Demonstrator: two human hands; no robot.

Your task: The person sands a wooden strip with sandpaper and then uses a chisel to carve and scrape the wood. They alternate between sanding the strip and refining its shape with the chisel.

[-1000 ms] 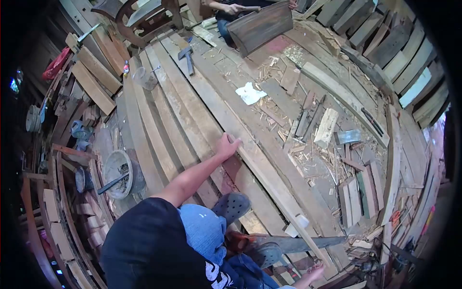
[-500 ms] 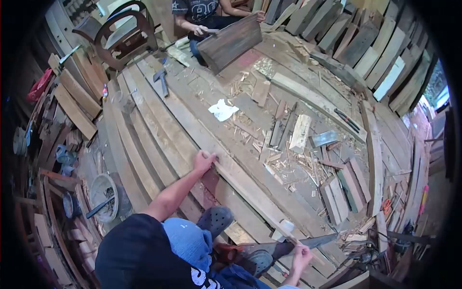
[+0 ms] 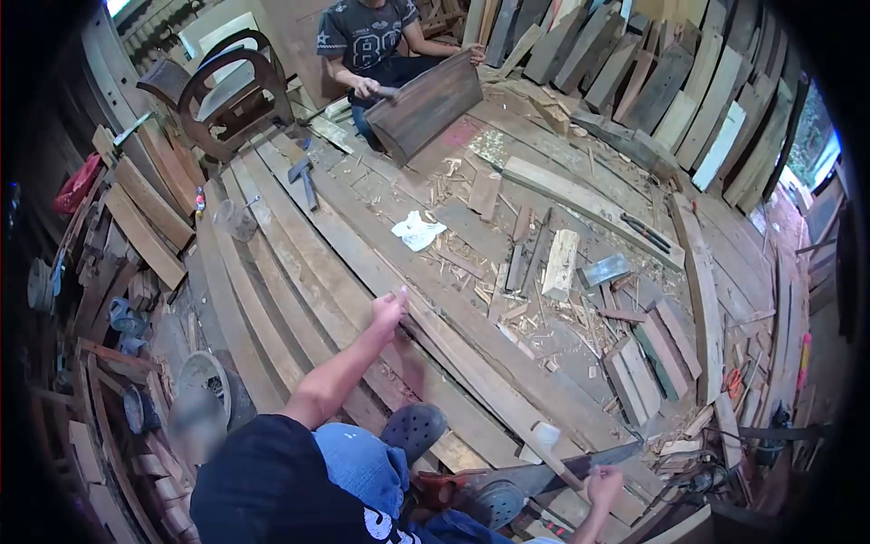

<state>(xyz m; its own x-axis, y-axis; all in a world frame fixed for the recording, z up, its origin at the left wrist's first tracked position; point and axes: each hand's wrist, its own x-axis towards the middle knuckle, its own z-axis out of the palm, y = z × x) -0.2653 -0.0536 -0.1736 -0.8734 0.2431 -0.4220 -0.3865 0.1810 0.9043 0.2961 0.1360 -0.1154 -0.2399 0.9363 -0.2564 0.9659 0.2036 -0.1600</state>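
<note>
A long thin wooden strip lies slantwise over the planks. My left hand is closed at its upper part, fingertips right at the strip. Near the strip's lower end, my right hand has its fingers pinched together; what they hold, if anything, I cannot tell. A handsaw blade passes just above that hand, and its brown handle shows between my clogs. Close to the strip's lower part sits a small white container.
Opposite, a person holds a dark wooden board. A hammer, a white cloth, pliers and wood chips lie about. A bucket stands at left. Boards lean at the back right.
My right hand has moved right, away from the strip's lower end, which no longer extends past it. My left hand stays near its place with its fingers turned more upward.
</note>
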